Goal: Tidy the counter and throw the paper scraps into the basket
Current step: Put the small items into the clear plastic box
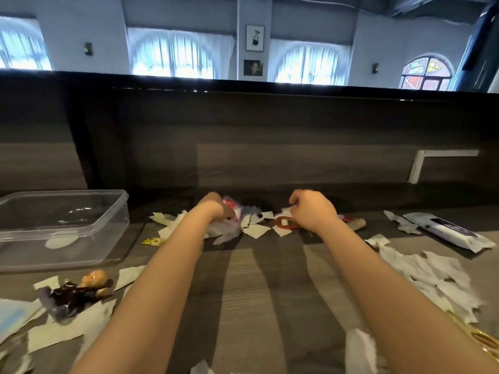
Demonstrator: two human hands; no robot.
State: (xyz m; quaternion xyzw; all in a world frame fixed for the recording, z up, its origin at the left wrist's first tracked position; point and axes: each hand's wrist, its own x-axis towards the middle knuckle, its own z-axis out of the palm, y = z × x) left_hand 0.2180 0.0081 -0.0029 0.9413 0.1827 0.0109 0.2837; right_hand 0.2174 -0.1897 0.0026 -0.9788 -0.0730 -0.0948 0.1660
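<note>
Torn white paper scraps (256,230) lie scattered along the far side of the dark wooden counter (270,287). My left hand (216,207) reaches into a pile of crumpled scraps (224,233) next to a red and white wrapper (233,205), its fingers closed on the paper. My right hand (313,210) is curled over scraps near a red ring (286,224); whether it pinches a piece I cannot tell. More scraps (432,273) lie heaped at the right, and others (62,333) at the near left. No basket is in view.
A clear plastic container (64,225) stands at the left. A small doll figure (81,290) lies at the near left, a wet-wipes pack (451,232) at the far right, a yellow packet (154,241) by my left forearm. A dark raised panel (270,136) backs the counter.
</note>
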